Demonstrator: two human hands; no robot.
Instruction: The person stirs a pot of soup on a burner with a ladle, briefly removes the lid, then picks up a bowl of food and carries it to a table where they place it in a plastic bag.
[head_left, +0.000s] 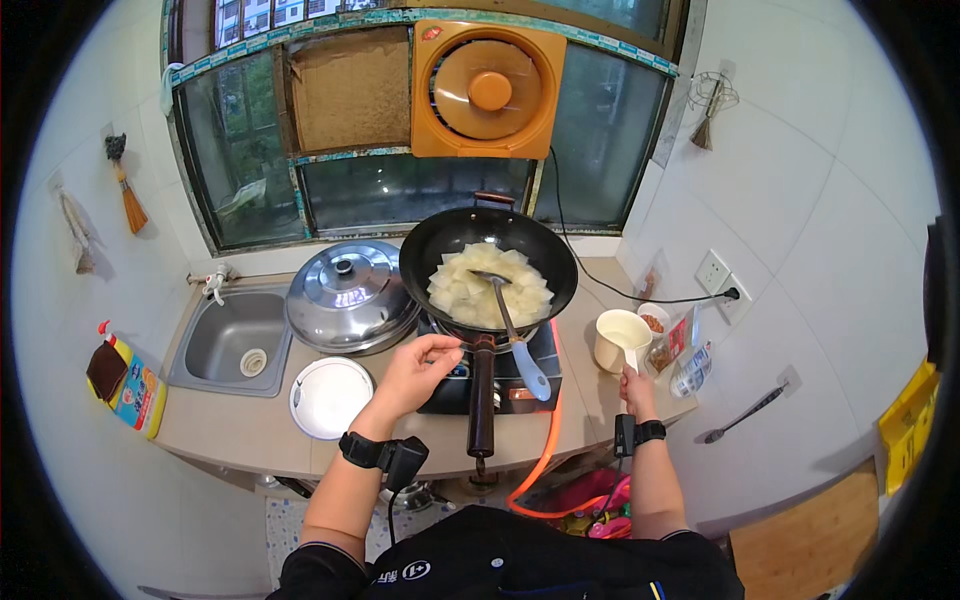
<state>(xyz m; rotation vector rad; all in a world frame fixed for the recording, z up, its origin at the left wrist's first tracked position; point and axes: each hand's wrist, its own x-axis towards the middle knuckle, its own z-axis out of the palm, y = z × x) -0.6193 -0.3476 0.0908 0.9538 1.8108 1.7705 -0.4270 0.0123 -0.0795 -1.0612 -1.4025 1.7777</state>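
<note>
A black wok (427, 247) stands on the gas stove (442, 401), holding pale sliced vegetable pieces (480, 300). Resting in it is a spatula (507, 319) whose blue handle (529, 367) leans over the near rim. My left hand (424, 369) hovers just left of the wok's dark handle (482, 405), its thumb and fingers a little apart and nothing seen between them. On the right, my right hand (637, 390) grips the handle of a cream-coloured cup (621, 337), which is at the counter's right side. Whether the cup touches the counter I cannot tell.
Left of the wok are a domed steel lid (345, 292), a white plate (331, 397) and a sink (229, 337). Small seasoning packets (679, 341) and a small bowl (654, 319) stand by the right wall. An orange gas hose (551, 450) hangs from the stove.
</note>
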